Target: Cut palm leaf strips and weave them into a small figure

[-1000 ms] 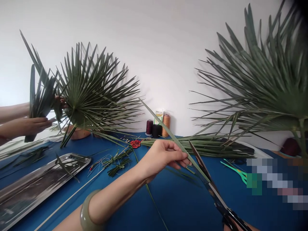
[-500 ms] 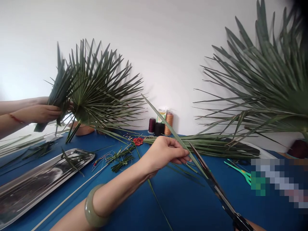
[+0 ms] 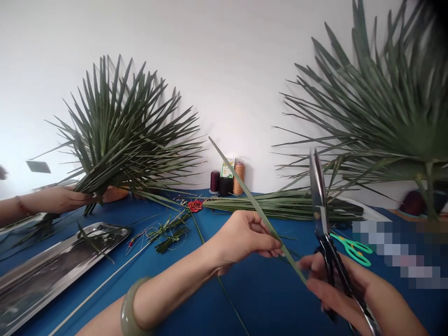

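Observation:
My left hand, with a bangle on its forearm, pinches a long green leaf strip between thumb and fingers. The strip slants from upper left to lower right. Its lower end meets the fingertips of my right hand, slightly blurred. Black-handled scissors are held in that same hand, blades pointing up and close together. Behind my left hand a bundle of leaf strips lies on the blue table.
A person's hand holds leaves beside a fan palm leaf at left. Other things are a metal tray, knotted leaf pieces, a red rose patch, thread spools, green scissors and a right palm leaf.
My right hand has come into view, its scissors now upright and away from the strip, fingertips at the strip's lower end. At left, the other person's leaf bunch has been lowered.

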Available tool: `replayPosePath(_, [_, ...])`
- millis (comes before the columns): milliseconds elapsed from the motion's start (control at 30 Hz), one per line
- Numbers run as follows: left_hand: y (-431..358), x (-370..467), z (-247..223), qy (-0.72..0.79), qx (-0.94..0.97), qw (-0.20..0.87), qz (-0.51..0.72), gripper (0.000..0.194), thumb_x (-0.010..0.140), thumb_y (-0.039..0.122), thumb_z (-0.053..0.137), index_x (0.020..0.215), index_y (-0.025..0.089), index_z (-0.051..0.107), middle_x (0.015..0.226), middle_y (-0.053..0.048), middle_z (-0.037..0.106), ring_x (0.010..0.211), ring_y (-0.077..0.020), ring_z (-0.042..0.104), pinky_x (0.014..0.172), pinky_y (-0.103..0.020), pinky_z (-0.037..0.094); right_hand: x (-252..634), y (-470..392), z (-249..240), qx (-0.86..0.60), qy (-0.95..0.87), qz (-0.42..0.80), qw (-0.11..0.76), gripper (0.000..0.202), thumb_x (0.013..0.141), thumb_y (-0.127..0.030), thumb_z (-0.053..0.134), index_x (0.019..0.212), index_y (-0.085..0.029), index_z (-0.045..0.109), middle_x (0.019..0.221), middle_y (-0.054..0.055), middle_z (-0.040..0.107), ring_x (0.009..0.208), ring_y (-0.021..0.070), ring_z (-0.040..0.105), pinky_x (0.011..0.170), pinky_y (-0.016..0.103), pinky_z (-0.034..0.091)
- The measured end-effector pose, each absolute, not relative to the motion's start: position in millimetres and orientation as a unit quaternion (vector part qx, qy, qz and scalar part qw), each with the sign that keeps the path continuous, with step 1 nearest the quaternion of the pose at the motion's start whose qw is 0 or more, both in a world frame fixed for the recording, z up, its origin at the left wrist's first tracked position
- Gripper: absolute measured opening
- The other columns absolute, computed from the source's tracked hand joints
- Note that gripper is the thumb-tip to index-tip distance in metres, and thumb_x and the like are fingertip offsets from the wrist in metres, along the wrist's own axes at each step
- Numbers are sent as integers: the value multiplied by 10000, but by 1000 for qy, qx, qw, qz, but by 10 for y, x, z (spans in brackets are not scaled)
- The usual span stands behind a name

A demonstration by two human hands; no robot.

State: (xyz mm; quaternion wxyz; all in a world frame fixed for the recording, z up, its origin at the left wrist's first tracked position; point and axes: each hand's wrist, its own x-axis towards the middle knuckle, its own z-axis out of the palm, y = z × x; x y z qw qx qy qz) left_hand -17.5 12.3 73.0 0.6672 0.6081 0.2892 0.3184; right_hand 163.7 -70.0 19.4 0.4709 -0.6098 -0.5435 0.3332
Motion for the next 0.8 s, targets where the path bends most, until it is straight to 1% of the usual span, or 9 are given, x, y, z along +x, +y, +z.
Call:
replayPosePath(33, [117, -157, 711, 289, 608, 669, 316, 97, 585, 139, 711, 614, 111, 622, 581, -10, 641, 560, -88, 593, 568, -195, 474, 1615, -685, 225, -608, -537, 347, 471, 267, 650, -462, 679, 771, -237, 602, 739, 27, 672, 581, 178, 611, 534, 247, 511])
replayPosePath(133, [113, -105, 658, 286, 606, 672, 314, 149, 562, 160, 737, 599, 118, 599, 564, 2, 627, 552, -82, 579, 572, -197, 471, 1569, -676, 274, -590, -548, 347, 480, 198, 698, -418, 651, 702, -232, 583, 647, -5, 633, 565, 149, 585, 500, 198, 482])
replayPosePath(200, [111, -72, 630, 287, 598, 678, 318, 170, 555, 173, 746, 615, 124, 595, 567, 10, 619, 552, -79, 570, 554, -194, 466, 1549, -691, 281, -579, -567, 336, 480, 179, 691, -391, 655, 667, -230, 580, 604, -18, 608, 542, 137, 570, 486, 181, 470])
replayPosePath(300, [98, -36, 601, 287, 581, 686, 331, 207, 535, 180, 765, 630, 128, 588, 584, 14, 618, 565, -83, 570, 537, -191, 459, 1525, -722, 267, -588, -561, 326, 483, 188, 684, -405, 656, 684, -231, 585, 630, -5, 623, 546, 149, 587, 448, 184, 463])
replayPosePath(367, [85, -26, 592, 284, 576, 688, 339, 212, 529, 174, 771, 621, 125, 586, 587, 11, 622, 567, -81, 571, 544, -189, 456, 1513, -739, 255, -598, -541, 320, 497, 205, 675, -421, 667, 698, -235, 582, 650, 6, 635, 571, 167, 606, 462, 199, 482])
replayPosePath(467, [67, -21, 584, 286, 569, 696, 333, 213, 519, 169, 778, 630, 124, 601, 602, 6, 633, 584, -87, 577, 545, -189, 454, 1506, -754, 253, -596, -532, 317, 512, 212, 664, -426, 680, 693, -241, 580, 627, 3, 635, 575, 173, 620, 505, 213, 512])
replayPosePath(600, [40, -7, 562, 292, 561, 713, 304, 246, 473, 164, 802, 619, 124, 608, 600, 9, 637, 569, -86, 571, 535, -192, 452, 1493, -779, 294, -602, -535, 295, 514, 215, 645, -421, 685, 668, -237, 576, 585, -1, 636, 534, 173, 624, 474, 211, 512])
replayPosePath(700, [14, 9, 542, 287, 545, 721, 319, 241, 474, 165, 804, 602, 122, 604, 567, 14, 635, 530, -74, 560, 535, -189, 444, 1466, -799, 320, -617, -530, 278, 510, 220, 642, -428, 676, 648, -237, 568, 564, 4, 642, 503, 178, 620, 437, 213, 502])
replayPosePath(800, [-10, 21, 534, 276, 535, 724, 338, 237, 486, 160, 802, 622, 112, 614, 567, 1, 644, 526, -77, 566, 548, -194, 441, 1444, -797, 305, -623, -529, 267, 511, 208, 647, -422, 669, 645, -238, 572, 557, -2, 645, 510, 176, 626, 454, 206, 506])
